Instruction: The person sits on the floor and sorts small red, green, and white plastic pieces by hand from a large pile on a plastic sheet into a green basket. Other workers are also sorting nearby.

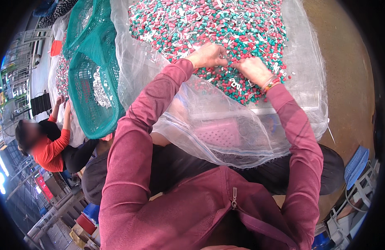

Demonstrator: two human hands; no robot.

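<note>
A wide spread of small red, green and white pieces (pixel 209 25) covers the table in front of me, some of the white ones shaped like little clips or loops. Over its near part hovers my left hand (pixel 209 55), thumb and fingers pinched together. Close beside it on the right, my right hand (pixel 254 70) is also closed in a pinch, a bracelet on its wrist. The two sets of fingertips face each other with a small gap between. Whatever either hand holds is too small to make out.
White sheer mesh (pixel 303 54) lies under the pieces and drapes toward my lap. Through it shows a pink perforated basket (pixel 219 133). Green mesh-covered baskets (pixel 115 89) stand at left, one with white pieces. Beyond, a person in orange (pixel 55 150) sits at another spread.
</note>
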